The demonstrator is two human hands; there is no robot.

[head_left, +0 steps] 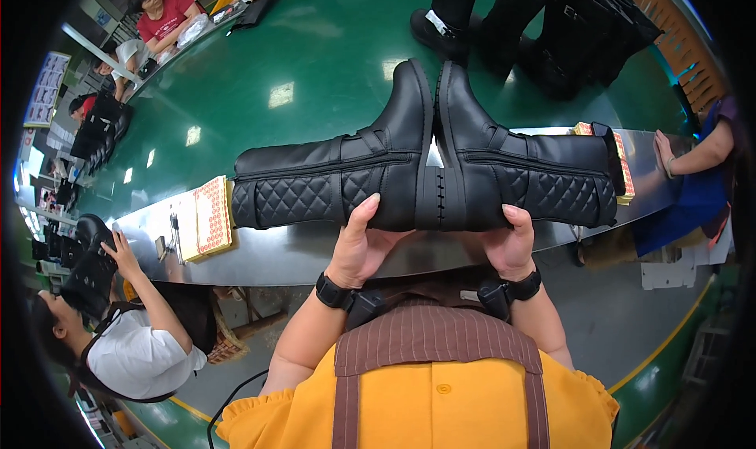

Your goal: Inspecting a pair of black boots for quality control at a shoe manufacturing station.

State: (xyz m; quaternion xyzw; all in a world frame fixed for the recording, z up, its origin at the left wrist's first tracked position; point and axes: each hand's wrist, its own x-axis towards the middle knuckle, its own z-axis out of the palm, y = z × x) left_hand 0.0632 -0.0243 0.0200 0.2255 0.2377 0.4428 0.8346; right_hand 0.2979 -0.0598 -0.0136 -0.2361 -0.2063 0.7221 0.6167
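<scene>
Two tall black boots lie on their sides above the metal edge of the table, soles facing each other and toes pointing away from me. The left boot [339,169] has its shaft stretching left, with a quilted panel and a long zip. My left hand [361,243] grips it near the heel, thumb on the quilting and fingers underneath. The right boot [528,169] mirrors it, shaft toward the right. Around its heel end my right hand [508,240] is closed, thumb on top. The heels sit close together between my hands. Fingers of both hands are partly hidden beneath the boots.
A green table [315,63] with a metal strip [299,264] runs across. A stack of printed yellow-and-red sheets [211,217] and a pen [175,232] lie at left. More black boots [543,32] stand at the far right. Co-workers are at left, one holding a boot [88,272], and at right.
</scene>
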